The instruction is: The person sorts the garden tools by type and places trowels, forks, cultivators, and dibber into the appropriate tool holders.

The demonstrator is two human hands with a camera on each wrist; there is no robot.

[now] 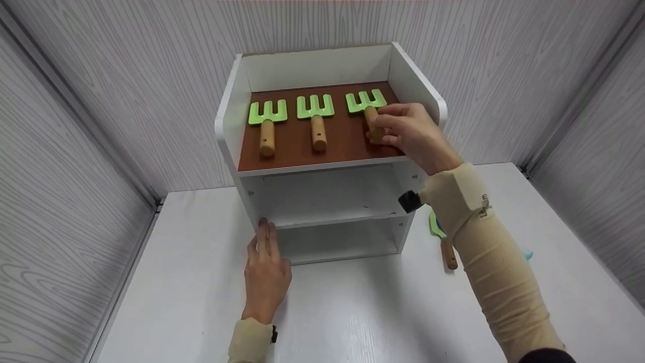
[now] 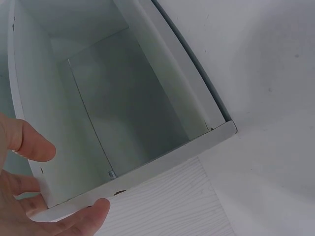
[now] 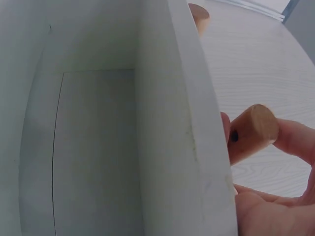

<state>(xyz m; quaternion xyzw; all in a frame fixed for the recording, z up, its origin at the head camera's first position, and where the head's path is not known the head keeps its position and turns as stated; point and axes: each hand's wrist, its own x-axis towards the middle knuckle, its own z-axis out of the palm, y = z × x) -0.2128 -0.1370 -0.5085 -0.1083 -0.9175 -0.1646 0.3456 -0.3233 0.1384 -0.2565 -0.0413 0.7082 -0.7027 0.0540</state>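
Observation:
Three toy garden forks with green tines and wooden handles lie in a row on the brown top of a white shelf unit [image 1: 330,220]: a left fork [image 1: 267,132], a middle fork [image 1: 317,128] and a right fork [image 1: 366,105]. My right hand [image 1: 410,132] pinches the right fork's handle between thumb and fingers. In the right wrist view this wooden handle [image 3: 252,130] shows beyond the shelf edge. Low down, my left hand [image 1: 265,277] touches the unit's left front edge with fairly straight fingers. The left wrist view has its fingertips [image 2: 96,214] at the side panel.
Right of the unit, a green tool with a wooden handle [image 1: 448,253] lies on the white table [image 1: 342,317], partly behind my right forearm. A light-blue piece [image 1: 527,253] peeks out past the sleeve. Raised side panels [image 1: 418,80] border the unit's top. Grey wood-patterned walls stand around.

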